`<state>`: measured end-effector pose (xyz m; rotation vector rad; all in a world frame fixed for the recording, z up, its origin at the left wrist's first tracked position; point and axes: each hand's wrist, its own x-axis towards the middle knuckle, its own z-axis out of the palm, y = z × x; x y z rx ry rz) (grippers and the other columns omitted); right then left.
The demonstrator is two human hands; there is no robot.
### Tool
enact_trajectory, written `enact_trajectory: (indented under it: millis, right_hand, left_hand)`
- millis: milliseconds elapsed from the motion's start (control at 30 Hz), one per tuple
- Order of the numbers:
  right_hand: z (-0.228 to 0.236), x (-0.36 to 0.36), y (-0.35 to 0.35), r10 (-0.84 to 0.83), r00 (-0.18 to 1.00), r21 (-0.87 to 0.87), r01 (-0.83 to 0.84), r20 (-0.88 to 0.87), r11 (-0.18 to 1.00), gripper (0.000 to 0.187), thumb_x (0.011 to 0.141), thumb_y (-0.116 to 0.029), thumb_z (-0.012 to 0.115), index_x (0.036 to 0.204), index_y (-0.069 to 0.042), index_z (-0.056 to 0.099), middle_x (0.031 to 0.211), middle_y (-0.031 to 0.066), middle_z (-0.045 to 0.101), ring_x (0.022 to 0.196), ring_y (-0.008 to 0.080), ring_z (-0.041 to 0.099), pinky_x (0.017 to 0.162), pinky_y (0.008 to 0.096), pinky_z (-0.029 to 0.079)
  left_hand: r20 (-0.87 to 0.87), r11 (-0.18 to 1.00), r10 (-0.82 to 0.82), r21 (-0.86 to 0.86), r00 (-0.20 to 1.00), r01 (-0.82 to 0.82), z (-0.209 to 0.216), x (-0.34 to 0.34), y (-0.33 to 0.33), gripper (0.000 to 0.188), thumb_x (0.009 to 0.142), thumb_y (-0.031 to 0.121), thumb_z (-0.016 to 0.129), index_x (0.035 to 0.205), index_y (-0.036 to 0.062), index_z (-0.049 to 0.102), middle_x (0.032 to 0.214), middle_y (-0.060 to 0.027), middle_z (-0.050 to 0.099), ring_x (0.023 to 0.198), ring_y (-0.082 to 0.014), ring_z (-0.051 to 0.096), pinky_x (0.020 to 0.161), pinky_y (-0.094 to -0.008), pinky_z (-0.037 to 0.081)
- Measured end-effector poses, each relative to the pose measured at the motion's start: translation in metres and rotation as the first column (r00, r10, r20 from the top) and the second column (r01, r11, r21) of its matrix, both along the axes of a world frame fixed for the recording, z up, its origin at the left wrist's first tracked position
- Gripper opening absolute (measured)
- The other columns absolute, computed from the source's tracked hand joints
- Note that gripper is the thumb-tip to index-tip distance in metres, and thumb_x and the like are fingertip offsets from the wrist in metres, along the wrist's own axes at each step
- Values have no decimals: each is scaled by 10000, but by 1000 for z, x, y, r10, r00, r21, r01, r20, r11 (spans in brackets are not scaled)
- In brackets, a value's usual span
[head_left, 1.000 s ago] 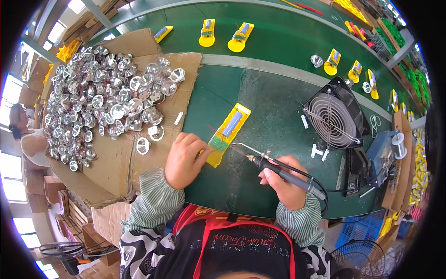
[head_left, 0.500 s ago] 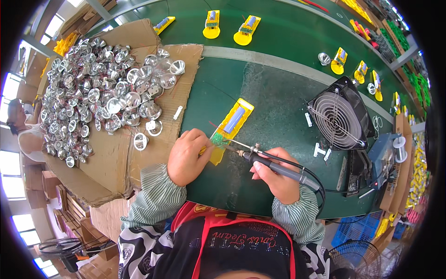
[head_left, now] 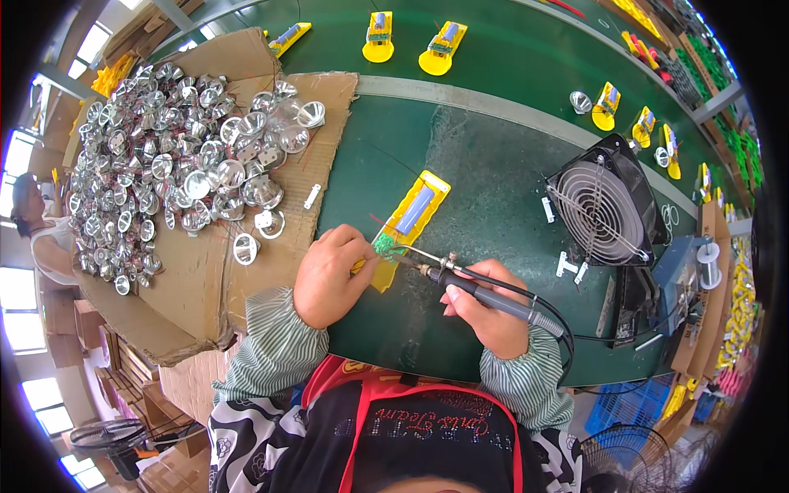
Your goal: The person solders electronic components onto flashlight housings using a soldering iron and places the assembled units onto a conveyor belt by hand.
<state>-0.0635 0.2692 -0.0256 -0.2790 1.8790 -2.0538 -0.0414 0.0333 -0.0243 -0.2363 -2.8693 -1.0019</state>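
In front of me lies a yellow plastic housing (head_left: 435, 187) with a blue-violet cylindrical battery (head_left: 416, 211) in it. A small green circuit board (head_left: 384, 246) sits at its nearer end, with a thin red wire beside it. My left hand (head_left: 333, 275) is closed at the board's left edge, thumb and fingers pinching it; the fingertips are partly hidden. My right hand (head_left: 491, 311) grips a grey soldering iron (head_left: 493, 300) with a curved metal feed tube along it. The iron's tip and the tube's end are at the board.
To the left, many shiny reflector cups (head_left: 197, 185) are heaped on cardboard (head_left: 288, 193). A black fan (head_left: 604, 205) and a solder spool (head_left: 708, 263) stand at right, near small white pieces (head_left: 565, 264). Yellow housings (head_left: 442, 49) line the green belt (head_left: 514, 62) beyond. Another person (head_left: 49, 234) is far left.
The yellow housings on the far belt have shifted slightly to the right. My hands, the soldering iron and the housing before me have barely moved.
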Motion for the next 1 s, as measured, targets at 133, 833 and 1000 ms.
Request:
enact_trajectory:
  millis: [133,833,1000]
  right_hand:
    - [6,0,5,-35,999,-51,36,14,998,156,792,20,639,917,62,555,757,112,660,631,125,635,579,246,529]
    - [9,6,18,-58,998,-37,57,-32,998,178,794,25,630,947,71,552,765,130,662,636,137,645,579,253,534]
    - [7,6,15,-29,998,-52,27,-50,998,172,797,22,627,943,72,553,773,130,664,640,138,646,580,252,534]
  left_hand:
    - [4,1000,8,-1,1000,-8,0,1,0,89,762,67,653,790,7,593,846,-121,552,787,-296,569,693,-369,461]
    - [35,959,281,8,959,-282,10,22,-13,292,746,110,710,997,16,595,902,-110,599,807,-221,595,705,-335,480]
    - [207,949,263,122,942,-292,0,12,-14,151,784,117,671,884,11,628,804,-113,626,789,-244,597,689,-348,474]
